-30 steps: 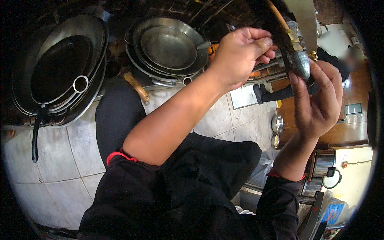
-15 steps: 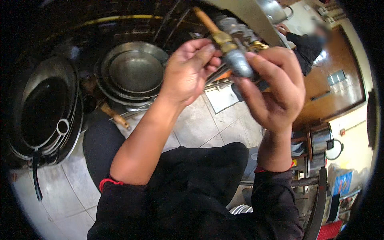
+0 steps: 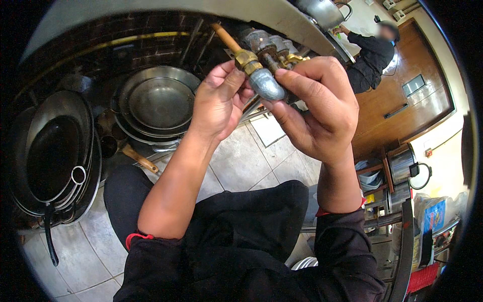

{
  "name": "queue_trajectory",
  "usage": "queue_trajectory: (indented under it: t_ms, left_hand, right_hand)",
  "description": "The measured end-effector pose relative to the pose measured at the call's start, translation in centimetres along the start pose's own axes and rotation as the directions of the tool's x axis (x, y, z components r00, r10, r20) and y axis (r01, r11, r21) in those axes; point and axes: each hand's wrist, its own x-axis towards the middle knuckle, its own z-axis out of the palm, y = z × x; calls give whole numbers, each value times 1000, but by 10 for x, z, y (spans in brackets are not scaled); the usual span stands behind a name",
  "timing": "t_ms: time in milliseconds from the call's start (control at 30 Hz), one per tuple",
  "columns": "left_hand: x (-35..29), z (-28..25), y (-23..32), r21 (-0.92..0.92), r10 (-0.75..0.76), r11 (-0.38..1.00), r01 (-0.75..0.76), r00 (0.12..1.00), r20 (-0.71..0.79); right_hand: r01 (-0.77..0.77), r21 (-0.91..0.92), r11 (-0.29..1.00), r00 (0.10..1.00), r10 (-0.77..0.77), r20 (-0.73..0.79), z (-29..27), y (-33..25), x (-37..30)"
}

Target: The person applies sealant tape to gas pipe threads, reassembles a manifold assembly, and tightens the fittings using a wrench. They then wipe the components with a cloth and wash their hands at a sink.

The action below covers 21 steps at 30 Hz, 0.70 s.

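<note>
A pipe fitting sits raised in front of me: a rounded grey metal elbow [image 3: 266,84] joined to a brass hex nut [image 3: 246,61], with an orange-brown tube [image 3: 226,37] running up and left from it. My left hand [image 3: 220,98] pinches around the nut's lower side; its fingertips are partly hidden. Thumb and forefinger of my right hand [image 3: 324,103] close on the elbow from the right. Just behind the elbow shows a threaded pipe [image 3: 271,62], and a brass valve piece [image 3: 294,60] is partly covered by my right fingers.
Stacked round pans [image 3: 161,103] rest on a low shelf at the left, beside long-handled pans [image 3: 55,151]. A wooden handle [image 3: 141,159] sticks out near my knee. Far right, a person in black [image 3: 375,55] works near a large pot [image 3: 322,12]. Plastic-wrapped goods [image 3: 433,216] lie right.
Both hands and the fitting have shifted left in the view. The fitting is tilted further, with its orange-brown tube leaning more to the left. Both hands keep their hold.
</note>
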Motion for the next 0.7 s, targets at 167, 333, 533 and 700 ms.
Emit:
queue_trajectory:
  t_ms: [167,333,533,700]
  left_hand:
    - [1,-5,4,5,2,1000,-2,1000,-10]
    - [4,-10,4,-53,2,999,0,999,44]
    - [2,-10,6,-71,39,997,-34,996,74]
    - [3,-8,3,-89,24,996,-22,999,24]
  right_hand:
    - [1,-19,1000,1000,-1,6,-1,-1,1]
    - [12,-25,1000,1000,-11,6,-1,-1,1]
    - [2,-27,1000,1000,-2,-10,2,-3,1]
    - [-1,-14,1000,1000,1,9,1,-5,3]
